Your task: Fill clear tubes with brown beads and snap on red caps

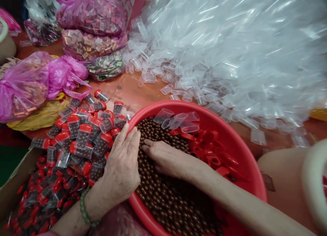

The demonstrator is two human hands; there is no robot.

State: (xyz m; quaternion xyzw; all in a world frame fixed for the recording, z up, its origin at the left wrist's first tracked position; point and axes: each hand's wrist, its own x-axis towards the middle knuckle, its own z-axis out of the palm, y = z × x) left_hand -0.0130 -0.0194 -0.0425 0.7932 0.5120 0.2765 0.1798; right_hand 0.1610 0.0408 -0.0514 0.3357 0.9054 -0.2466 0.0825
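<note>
Hands meet at the near rim of a red basin (245, 161) full of small brown beads (166, 195). The left hand (122, 164), with a green bead bracelet (85, 210) on its wrist, lies on the basin's left rim, its fingers pressed together and flat, holding nothing. The right hand (167, 157) rests palm down on the beads, just beside the left; its fingers are curled into the beads, and I cannot tell if they pinch anything. Red caps (212, 154) and some clear tubes (178, 120) lie at the far side of the basin. Left of the basin is a heap of filled, red-capped tubes (81, 133). Farther, on the worktop (127, 89), lie pink bags (33, 82) at the left and a large pile of empty clear tubes (230, 52) at the right.
</note>
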